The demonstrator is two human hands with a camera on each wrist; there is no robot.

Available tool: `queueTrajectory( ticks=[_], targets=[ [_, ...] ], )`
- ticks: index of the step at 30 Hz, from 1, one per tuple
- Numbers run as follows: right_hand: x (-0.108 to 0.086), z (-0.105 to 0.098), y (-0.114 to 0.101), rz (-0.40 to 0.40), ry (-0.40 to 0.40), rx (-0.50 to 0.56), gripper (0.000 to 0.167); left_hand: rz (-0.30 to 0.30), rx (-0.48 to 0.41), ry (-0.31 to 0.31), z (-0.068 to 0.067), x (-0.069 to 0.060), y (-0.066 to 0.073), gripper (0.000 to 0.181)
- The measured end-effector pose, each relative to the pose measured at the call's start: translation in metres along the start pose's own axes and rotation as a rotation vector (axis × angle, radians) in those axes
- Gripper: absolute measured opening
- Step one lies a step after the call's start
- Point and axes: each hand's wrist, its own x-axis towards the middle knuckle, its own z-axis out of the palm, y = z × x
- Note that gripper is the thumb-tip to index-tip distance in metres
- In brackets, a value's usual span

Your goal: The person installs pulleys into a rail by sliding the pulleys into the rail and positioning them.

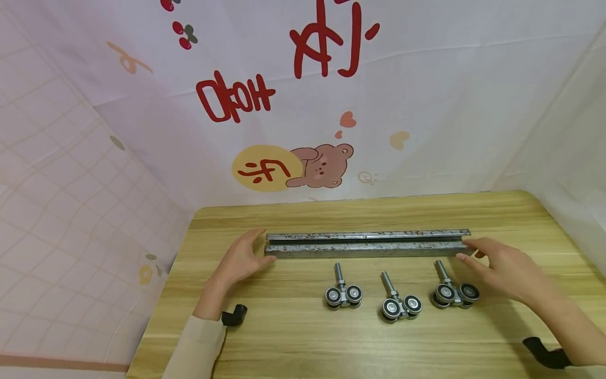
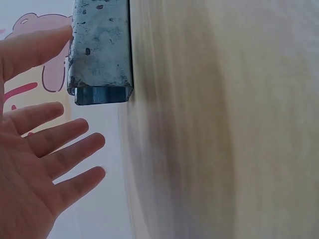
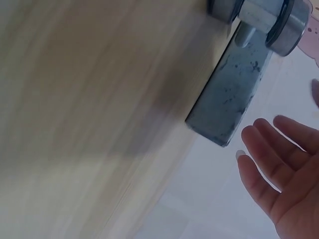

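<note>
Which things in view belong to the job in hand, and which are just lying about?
Belonging to the job:
slotted metal channel, with the left hand and right hand at its ends
probably the three threaded-stem roller trolleys beside it

Only surroundings:
wood-grain table
bear-printed backdrop

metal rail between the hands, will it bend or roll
The metal rail is probably stiff, being a straight channel. It may feel slightly rough where its surface looks speckled. Its flat sides suggest sliding rather than rolling.

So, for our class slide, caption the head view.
Left hand and right hand flank a metal rail behind three wheeled bolts.
</note>
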Motion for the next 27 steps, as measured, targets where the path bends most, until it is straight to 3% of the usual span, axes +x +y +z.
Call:
queueTrajectory(
  ticks=[8, 19, 27],
  targets=[
    [0.004, 0.007, -0.010, -0.069, 0.042, -0.002, 0.014, 0.014, -0.038, -0.012, 0.002, 0.001, 0.001, 0.084],
    [0.015, 0.014, -0.019, -0.099, 0.026, 0.004, 0.010, 0.017, -0.042, -0.035, 0.004, 0.006, 0.005, 0.086],
    [0.020, 0.023, -0.021, -0.099, -0.032, 0.013, 0.009, 0.018, -0.063, -0.052, 0.008, 0.009, 0.007, 0.085]
  ],
)
